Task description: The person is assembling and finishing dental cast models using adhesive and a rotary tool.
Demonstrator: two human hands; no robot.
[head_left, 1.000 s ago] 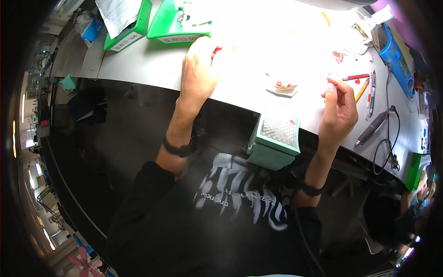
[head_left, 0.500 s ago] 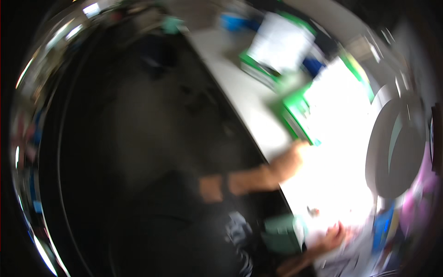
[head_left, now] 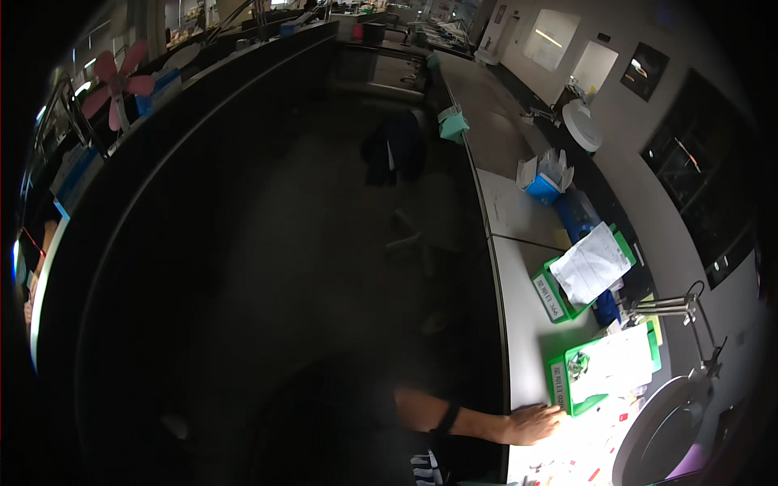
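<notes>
My left hand, with a dark band round its wrist, rests on the brightly lit bench beside the near corner of a green tray. Its fingers reach out toward that tray and look stretched; I see nothing held in them. Whether the fingertips touch the tray I cannot tell. White paper and a small clear bag lie in the tray. Small red and white bits are scattered on the bench near the hand, washed out by glare. My right hand is out of view.
A round lamp head on a jointed arm hangs over the bench. Farther along are another green tray with paper, a blue box and a teal bin at the bench edge. A dark garment shows beyond. A pink fan stands left.
The view has swung toward the far end of the bench and sharpened. My right hand has left the picture. My left hand stays by the nearer green tray.
</notes>
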